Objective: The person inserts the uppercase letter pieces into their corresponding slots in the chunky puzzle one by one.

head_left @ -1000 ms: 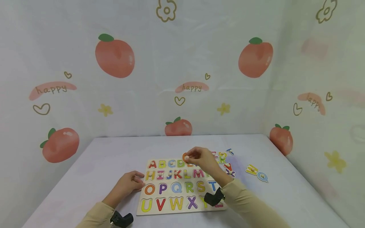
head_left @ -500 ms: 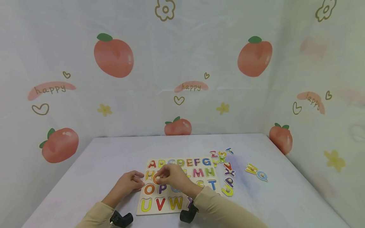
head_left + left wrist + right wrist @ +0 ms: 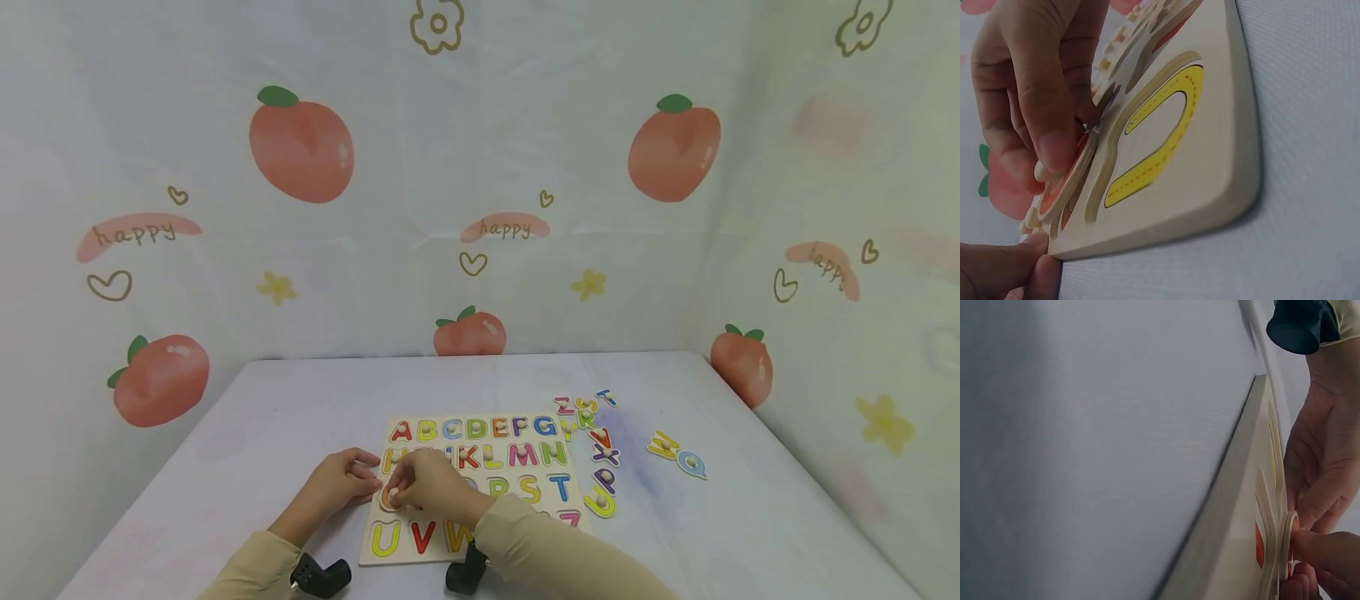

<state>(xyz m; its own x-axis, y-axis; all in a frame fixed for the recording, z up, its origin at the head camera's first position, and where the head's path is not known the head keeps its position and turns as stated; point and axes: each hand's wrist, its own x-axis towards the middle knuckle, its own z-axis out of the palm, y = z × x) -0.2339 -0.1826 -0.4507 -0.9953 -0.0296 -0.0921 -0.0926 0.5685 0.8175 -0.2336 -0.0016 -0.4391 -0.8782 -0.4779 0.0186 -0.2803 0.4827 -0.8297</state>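
Note:
My right hand [image 3: 431,483] pinches the peg of an orange letter O puzzle piece [image 3: 1054,199] at the left end of the alphabet puzzle board's third row. In the left wrist view the piece lies slightly tilted close over the wooden board [image 3: 1210,169], at its recess. The fingers partly cover it in the head view. My left hand [image 3: 335,486] holds the board's left edge between thumb and finger. Pegged letters such as A [image 3: 402,431] and G [image 3: 545,426] fill the upper two rows; a printed yellow U [image 3: 386,540] shows in the bottom row.
Loose letter pieces lie right of the board, among them a yellow U [image 3: 601,502], a purple P [image 3: 603,481] and a purple X [image 3: 606,454]. Farther right are a yellow W [image 3: 663,444] and a blue Q [image 3: 692,464]. A fruit-print cloth [image 3: 375,283] hangs behind the table.
My right hand has carried the orange O from beyond the board's top edge, leftward and nearer, down to the third row's left end. The left hand has stayed at the board's edge.

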